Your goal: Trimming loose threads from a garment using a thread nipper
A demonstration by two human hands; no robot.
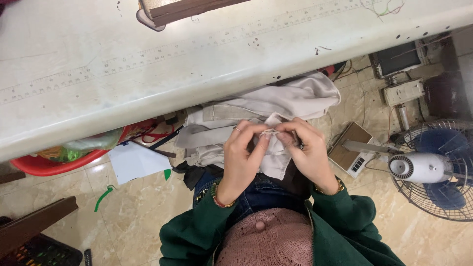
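Left hand [242,152] and right hand [309,150]: each grip clamped on a fold of the beige garment [276,106] (bunched on the lap, fingertips nearly touching). Beyond, white desk [148,64]. Right, floor fan [433,167].

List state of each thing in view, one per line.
left hand: pinching the cloth edge
right hand: pinching the same edge, fingertips meeting the left's
beige garment: bunched on the lap, partly under the table
white table: bare surface, marked ruler strip along it
fan: on the floor; running or not, cannot tell
red basin: under the table, filled with scraps
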